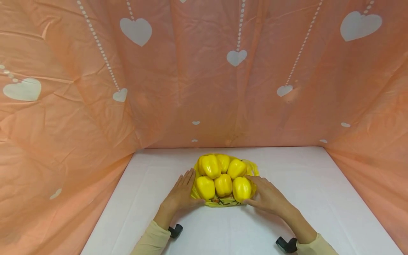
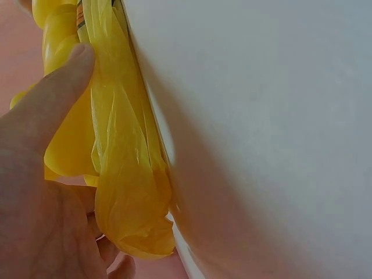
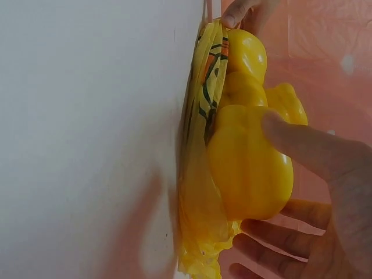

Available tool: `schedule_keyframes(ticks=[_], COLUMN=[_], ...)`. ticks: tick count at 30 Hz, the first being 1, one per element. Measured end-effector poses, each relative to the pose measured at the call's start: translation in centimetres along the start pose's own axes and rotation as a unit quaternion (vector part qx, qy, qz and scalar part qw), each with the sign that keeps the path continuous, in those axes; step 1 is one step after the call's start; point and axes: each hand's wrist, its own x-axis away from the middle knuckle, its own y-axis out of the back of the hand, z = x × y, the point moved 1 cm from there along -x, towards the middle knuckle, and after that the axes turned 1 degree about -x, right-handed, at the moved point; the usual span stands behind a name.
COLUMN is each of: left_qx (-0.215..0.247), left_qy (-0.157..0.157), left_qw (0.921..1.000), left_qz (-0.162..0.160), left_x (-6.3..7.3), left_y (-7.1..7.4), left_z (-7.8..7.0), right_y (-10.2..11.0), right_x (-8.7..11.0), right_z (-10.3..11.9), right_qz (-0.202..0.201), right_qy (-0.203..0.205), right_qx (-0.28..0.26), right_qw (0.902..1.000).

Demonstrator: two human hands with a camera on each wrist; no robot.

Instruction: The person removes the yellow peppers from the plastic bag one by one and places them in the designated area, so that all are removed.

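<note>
Several yellow bell peppers [image 1: 223,185] sit close together in two rows on a yellow plastic bag [image 1: 220,203]. Dark lines and an orange patch are printed on the bag [image 3: 200,168] along its near edge. My left hand [image 1: 181,193] lies along the left side of the group, fingers straight, its thumb [image 2: 72,67] at the bag's near edge. On the other side, my right hand [image 1: 271,194] spans the near right pepper [image 3: 250,163]. Its thumb touches that pepper's front, while the remaining fingers extend loosely spread beside it.
The peppers rest toward the back of a white table [image 1: 229,226]. An orange curtain [image 1: 204,88] with white hearts encloses the back and both sides. Crumpled bag plastic [image 1: 251,167] sticks out at the back right. Black devices [image 1: 176,231] are worn at both wrists.
</note>
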Motion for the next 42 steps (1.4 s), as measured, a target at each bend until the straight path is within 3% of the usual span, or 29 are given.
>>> schedule_keyframes(ticks=[14,42], left_qx=[-0.002,0.022], left_qy=[0.006,0.006], left_qw=[1.0,0.9996], left_qz=[0.005,0.014], left_x=[0.0,0.2], left_y=[-0.1,0.0], left_z=[0.0,-0.3], right_y=[1.2,3.8], right_x=[0.1,-0.4], right_z=[-0.2,-3.9], right_qz=[-0.005,-0.068], right_qy=[-0.015,-0.011], right_qx=[-0.053,-0.076], right_qw=[0.9985,0.9947])
